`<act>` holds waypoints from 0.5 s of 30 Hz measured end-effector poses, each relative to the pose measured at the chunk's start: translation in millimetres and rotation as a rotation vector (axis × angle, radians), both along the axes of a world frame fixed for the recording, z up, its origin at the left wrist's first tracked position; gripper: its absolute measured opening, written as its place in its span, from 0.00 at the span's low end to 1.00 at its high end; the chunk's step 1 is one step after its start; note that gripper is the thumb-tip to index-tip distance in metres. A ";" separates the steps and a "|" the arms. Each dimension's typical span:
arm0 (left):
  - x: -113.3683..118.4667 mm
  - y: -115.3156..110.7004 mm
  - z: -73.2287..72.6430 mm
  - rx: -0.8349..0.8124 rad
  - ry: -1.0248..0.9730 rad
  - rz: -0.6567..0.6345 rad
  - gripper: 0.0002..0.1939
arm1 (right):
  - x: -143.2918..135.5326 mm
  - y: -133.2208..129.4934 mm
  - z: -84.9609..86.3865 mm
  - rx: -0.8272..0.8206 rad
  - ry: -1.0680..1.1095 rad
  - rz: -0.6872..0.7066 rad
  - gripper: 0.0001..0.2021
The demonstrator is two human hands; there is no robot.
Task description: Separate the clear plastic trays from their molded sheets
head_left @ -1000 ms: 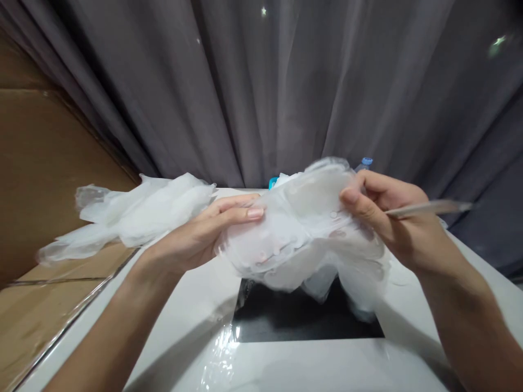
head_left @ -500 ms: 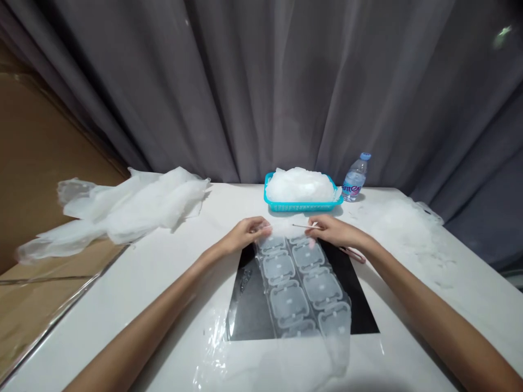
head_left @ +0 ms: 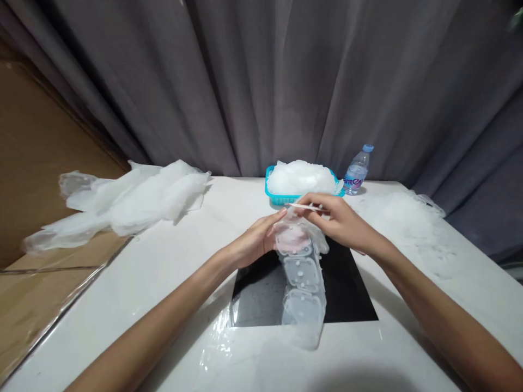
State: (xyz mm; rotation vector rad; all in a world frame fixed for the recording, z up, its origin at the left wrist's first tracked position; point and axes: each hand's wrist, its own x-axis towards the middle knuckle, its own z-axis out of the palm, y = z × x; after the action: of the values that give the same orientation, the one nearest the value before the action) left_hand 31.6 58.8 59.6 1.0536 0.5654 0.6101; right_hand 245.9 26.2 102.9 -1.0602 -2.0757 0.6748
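A translucent plastic sheet of joined rounded-square pieces hangs in front of me, folded into a narrow strip. My left hand is closed on its upper left edge, with some fingers behind it showing pinkish through the plastic. At the top right of the sheet, my right hand pinches a thin, pale stick-like tool, whose tip points left near my left thumb. Whether the right fingers also grip the sheet, I cannot tell. Beneath both hands lies a black mat on the white table.
Behind my hands stands a turquoise basket heaped with white translucent material. A water bottle is beside it. Crumpled translucent sheets lie at left, and loose translucent pieces at right. Cardboard borders the left edge; a grey curtain hangs behind.
The sheet has gone from spread two pieces wide to folded narrow. My hands have come closer together, the right one rising and moving slightly over the left.
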 end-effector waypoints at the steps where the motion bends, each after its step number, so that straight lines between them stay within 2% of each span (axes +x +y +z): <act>1: -1.0 1.3 -3.5 -0.036 0.006 -0.024 0.22 | 7.5 5.9 -5.1 0.038 -0.055 -0.085 0.10; 3: -1.4 1.9 -8.2 -0.071 0.042 -0.004 0.22 | 22.8 18.2 -17.1 -0.002 -0.152 -0.085 0.18; 5: 0.2 -0.1 -8.6 -0.065 0.064 0.094 0.18 | 34.6 29.1 -28.6 -0.155 -0.199 -0.042 0.26; 8: 3.6 -8.4 3.9 -0.119 0.054 0.227 0.13 | 42.9 37.1 -35.8 -0.396 -0.090 0.041 0.27; 10: 5.1 -18.5 21.6 -0.208 0.031 0.261 0.12 | 44.3 34.8 -30.5 -0.525 0.055 0.195 0.27; 12: 6.0 -31.7 42.2 -0.223 -0.017 0.177 0.13 | 44.4 27.5 -18.7 -0.604 0.200 0.335 0.28; 13: 6.5 -38.7 51.6 -0.212 -0.039 0.152 0.13 | 44.2 22.9 -11.6 -0.622 0.260 0.367 0.28; 15: 7.7 -51.6 65.3 -0.185 -0.032 0.126 0.16 | 43.0 14.1 1.7 -0.602 0.337 0.346 0.25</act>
State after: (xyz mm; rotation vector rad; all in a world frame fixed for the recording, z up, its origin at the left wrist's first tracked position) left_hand 39.3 7.2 124.8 0.8372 0.6508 0.6709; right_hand 288.9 40.3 104.6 -0.8102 -1.8049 1.6074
